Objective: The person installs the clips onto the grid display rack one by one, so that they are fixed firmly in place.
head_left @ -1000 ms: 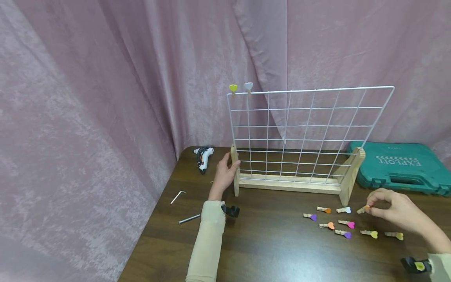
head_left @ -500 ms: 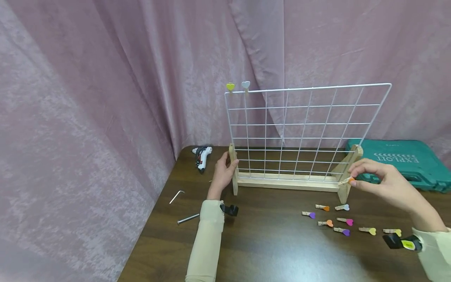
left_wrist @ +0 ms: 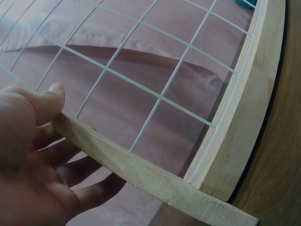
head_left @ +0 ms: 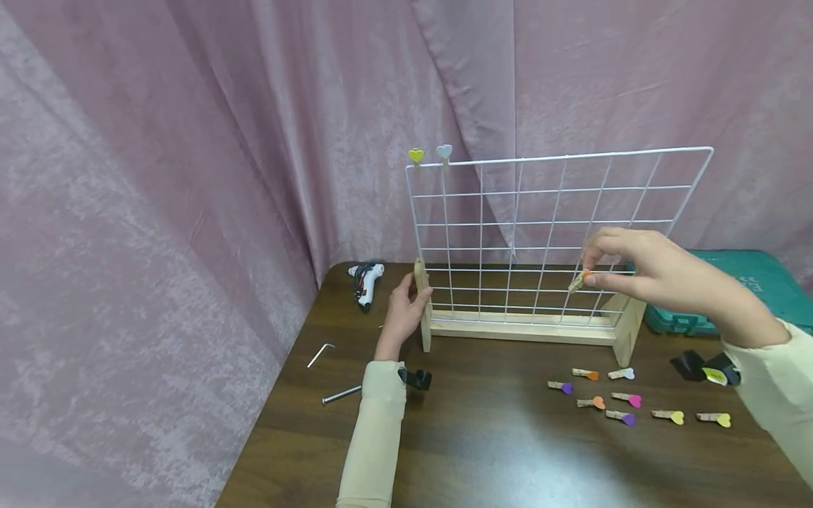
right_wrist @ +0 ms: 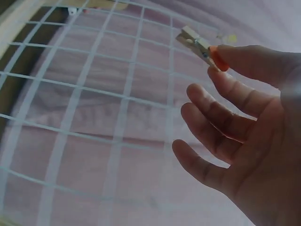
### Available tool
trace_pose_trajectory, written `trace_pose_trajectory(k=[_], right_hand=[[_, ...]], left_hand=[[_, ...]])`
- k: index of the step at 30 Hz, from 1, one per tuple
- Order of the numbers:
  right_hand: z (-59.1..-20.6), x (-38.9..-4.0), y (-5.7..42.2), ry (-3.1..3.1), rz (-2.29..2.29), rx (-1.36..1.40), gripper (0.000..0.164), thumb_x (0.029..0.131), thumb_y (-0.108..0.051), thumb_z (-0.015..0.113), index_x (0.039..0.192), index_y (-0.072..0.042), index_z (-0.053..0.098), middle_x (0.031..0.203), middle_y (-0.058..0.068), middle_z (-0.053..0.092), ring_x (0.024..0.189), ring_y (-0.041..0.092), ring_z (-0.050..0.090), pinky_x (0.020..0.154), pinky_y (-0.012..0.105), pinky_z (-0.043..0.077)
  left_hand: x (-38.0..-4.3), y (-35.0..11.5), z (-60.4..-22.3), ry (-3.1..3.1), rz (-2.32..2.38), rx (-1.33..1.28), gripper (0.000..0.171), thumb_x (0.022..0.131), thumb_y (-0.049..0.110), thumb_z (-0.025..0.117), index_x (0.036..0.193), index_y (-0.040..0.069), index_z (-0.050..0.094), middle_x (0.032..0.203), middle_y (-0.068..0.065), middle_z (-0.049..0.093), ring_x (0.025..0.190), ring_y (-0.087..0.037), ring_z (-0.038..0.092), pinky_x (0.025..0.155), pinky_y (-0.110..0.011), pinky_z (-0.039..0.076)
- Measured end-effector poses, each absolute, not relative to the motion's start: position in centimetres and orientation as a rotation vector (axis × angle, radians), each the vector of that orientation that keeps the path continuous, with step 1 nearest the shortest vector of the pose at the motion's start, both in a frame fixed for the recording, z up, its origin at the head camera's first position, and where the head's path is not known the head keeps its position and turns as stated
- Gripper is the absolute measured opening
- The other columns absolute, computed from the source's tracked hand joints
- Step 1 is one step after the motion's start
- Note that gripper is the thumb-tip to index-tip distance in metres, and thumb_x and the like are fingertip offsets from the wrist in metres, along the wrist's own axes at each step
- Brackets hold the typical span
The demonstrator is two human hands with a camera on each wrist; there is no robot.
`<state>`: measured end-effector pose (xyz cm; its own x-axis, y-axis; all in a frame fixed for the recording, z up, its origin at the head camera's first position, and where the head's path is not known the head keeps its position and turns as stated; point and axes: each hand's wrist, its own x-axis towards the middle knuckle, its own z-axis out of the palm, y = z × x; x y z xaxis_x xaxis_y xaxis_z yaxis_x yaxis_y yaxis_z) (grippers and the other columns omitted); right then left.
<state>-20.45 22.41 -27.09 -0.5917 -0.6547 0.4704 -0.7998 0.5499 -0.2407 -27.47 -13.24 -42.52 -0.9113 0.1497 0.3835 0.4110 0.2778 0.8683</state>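
Note:
A white wire grid (head_left: 521, 190) stands upright in a wooden base (head_left: 521, 330). My left hand (head_left: 401, 314) grips the left wooden support (left_wrist: 113, 157), thumb on the near side and fingers behind it. Between thumb and index finger, my right hand (head_left: 654, 271) pinches a small wooden clothespin (right_wrist: 195, 42) with an orange heart on its end. The pin is in front of the grid's lower right part. A clothespin with a yellow heart (head_left: 416, 156) and one with a white heart (head_left: 444, 152) are clipped on the grid's top left bar.
Several heart clothespins (head_left: 627, 400) lie on the table (head_left: 483, 437) at the right. A green tool case (head_left: 756, 282) sits behind the right support. On the left are a glue gun (head_left: 366, 283), a hex key (head_left: 320, 355) and a bolt (head_left: 341, 394). A pink curtain (head_left: 305, 106) hangs behind.
My right hand has lifted the orange-heart clothespin from near the table and carried it up and left to the grid. My left hand has stayed on the support.

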Motion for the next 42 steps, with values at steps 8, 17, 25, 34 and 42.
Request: trace_pose_trajectory(k=[8, 17, 25, 34, 42], right_hand=[[-21.2, -21.4, 19.1, -2.396, 0.333, 1.315, 0.018, 0.078, -0.005, 0.069, 0.084, -0.020, 0.062, 0.091, -0.011, 0.053, 0.080, 0.007, 0.047, 0.066, 0.030, 0.041], [-16.0, -23.7, 15.2, -2.296, 0.432, 1.296, 0.009, 0.072, -0.002, 0.074, 0.074, -0.009, 0.070, 0.087, -0.002, 0.054, 0.088, 0.016, 0.044, 0.070, 0.034, 0.033], [-13.6, -26.1, 12.4, -2.433, 0.495, 1.209, 0.009, 0.075, -0.004, 0.073, 0.082, -0.001, 0.069, 0.088, 0.005, 0.063, 0.097, 0.023, 0.044, 0.078, 0.040, 0.034], [-11.8, -28.4, 10.3, -2.519, 0.446, 1.187, 0.006, 0.073, 0.000, 0.070, 0.078, -0.004, 0.068, 0.091, 0.003, 0.060, 0.104, 0.021, 0.041, 0.083, 0.040, 0.033], [-11.3, -29.5, 9.5, -2.549, 0.383, 1.213, 0.006, 0.071, -0.001, 0.071, 0.073, -0.006, 0.069, 0.085, 0.001, 0.058, 0.096, 0.021, 0.040, 0.080, 0.039, 0.033]], left_hand=[[-27.4, -13.3, -42.5, -2.317, -1.694, -0.513, 0.042, 0.093, 0.012, 0.055, 0.127, -0.009, 0.044, 0.123, -0.027, 0.052, 0.115, -0.035, 0.050, 0.094, -0.039, 0.045], [-27.4, -13.4, -42.3, -2.330, -1.658, -0.486, 0.038, 0.093, 0.011, 0.055, 0.127, -0.006, 0.047, 0.121, -0.022, 0.055, 0.113, -0.032, 0.053, 0.091, -0.038, 0.047], [-27.1, -13.5, -42.2, -2.339, -1.664, -0.470, 0.039, 0.093, 0.011, 0.055, 0.127, -0.006, 0.047, 0.122, -0.022, 0.054, 0.114, -0.033, 0.051, 0.091, -0.037, 0.047], [-27.1, -13.5, -42.5, -2.355, -1.675, -0.483, 0.038, 0.093, 0.013, 0.055, 0.126, -0.005, 0.047, 0.120, -0.022, 0.055, 0.112, -0.034, 0.053, 0.088, -0.035, 0.049], [-28.9, -13.5, -45.1, -2.329, -1.727, -0.462, 0.039, 0.092, 0.014, 0.057, 0.126, -0.001, 0.049, 0.121, -0.019, 0.055, 0.114, -0.031, 0.052, 0.090, -0.041, 0.047]])
